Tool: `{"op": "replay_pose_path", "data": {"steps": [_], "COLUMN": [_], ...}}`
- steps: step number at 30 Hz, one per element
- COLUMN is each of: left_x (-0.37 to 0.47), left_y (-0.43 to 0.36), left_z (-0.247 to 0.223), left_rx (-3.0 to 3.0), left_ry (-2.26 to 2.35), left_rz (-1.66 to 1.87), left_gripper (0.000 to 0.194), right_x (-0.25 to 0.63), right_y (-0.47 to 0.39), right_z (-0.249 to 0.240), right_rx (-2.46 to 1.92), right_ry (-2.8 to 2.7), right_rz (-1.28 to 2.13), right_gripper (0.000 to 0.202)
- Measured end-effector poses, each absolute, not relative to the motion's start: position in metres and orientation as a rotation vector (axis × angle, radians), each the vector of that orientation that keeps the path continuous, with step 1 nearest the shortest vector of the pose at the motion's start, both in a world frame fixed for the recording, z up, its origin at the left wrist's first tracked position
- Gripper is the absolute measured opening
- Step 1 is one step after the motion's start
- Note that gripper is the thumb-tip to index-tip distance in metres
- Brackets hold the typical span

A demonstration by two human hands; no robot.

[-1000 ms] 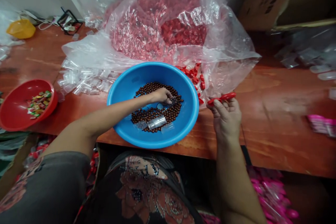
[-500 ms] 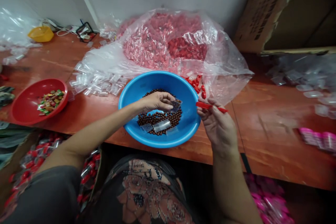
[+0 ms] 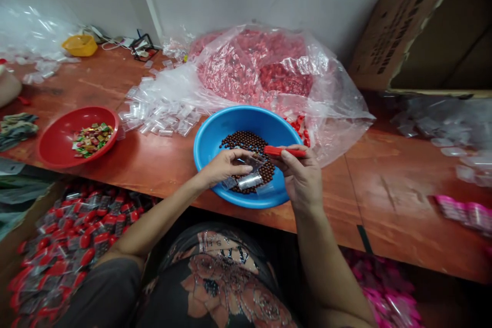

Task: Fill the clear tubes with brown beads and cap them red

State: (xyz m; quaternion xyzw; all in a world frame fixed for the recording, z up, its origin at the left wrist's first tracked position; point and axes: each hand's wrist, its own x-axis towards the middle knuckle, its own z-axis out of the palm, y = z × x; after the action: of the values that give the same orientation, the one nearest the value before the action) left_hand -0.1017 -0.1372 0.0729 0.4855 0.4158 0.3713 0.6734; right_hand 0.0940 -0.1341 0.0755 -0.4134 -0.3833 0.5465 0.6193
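Note:
My left hand (image 3: 223,165) is over the blue bowl (image 3: 202,151), its thumb and fingers closed on a small clear plastic container (image 3: 255,162). What the container holds is hard to make out. Just right of it, my right hand (image 3: 302,177) pinches a long, narrow red plastic piece (image 3: 284,151) whose exact kind is unclear, its tip pointing left toward the container. Brown round beads or balls (image 3: 246,139) cover the bottom of the bowl. Among them lies another clear container (image 3: 249,180).
A clear bag of red pieces (image 3: 230,69) lies behind the bowl, beside loose clear containers (image 3: 165,118). Left stands a red bowl (image 3: 48,151) with wrapped sweets. Below the table edge are red-capped containers (image 3: 84,236). A cardboard box (image 3: 388,36) stands back right.
My right hand has moved left from the bowl's rim to over the bowl, bringing the red piece close to the container in my left hand. The view has shifted slightly.

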Motion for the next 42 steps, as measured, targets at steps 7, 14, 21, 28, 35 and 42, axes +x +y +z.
{"op": "replay_pose_path", "data": {"steps": [7,14,21,28,35,42], "left_x": [-0.11,-0.118,-0.119,-0.118,-0.111,-0.09], "left_y": [-0.144,-0.148,-0.153,-0.154,-0.158,-0.165], "left_z": [0.067,0.072,0.075,0.08,0.074,0.073], "left_rx": [1.133,1.246,1.333,1.494,1.497,1.078], "left_ry": [0.927,0.93,0.995,1.092,1.093,0.997], "left_rz": [0.88,0.869,0.897,0.911,0.948,1.119], "left_gripper": [0.041,0.036,0.04,0.034,0.033,0.039], "right_x": [0.087,0.096,0.097,0.101,0.1,0.087], "right_y": [-0.143,-0.151,-0.155,-0.156,-0.154,-0.15], "right_z": [0.066,0.065,0.06,0.062,0.061,0.057], "right_rx": [-0.968,-0.999,-1.013,-0.862,-0.896,-0.797], "right_ry": [-1.096,-1.706,-1.765,-1.954,-2.129,-2.198], "right_rz": [1.216,0.812,0.508,0.345,0.088,-0.124], "right_gripper": [0.015,0.023,0.036,0.049,0.054,0.066]}}
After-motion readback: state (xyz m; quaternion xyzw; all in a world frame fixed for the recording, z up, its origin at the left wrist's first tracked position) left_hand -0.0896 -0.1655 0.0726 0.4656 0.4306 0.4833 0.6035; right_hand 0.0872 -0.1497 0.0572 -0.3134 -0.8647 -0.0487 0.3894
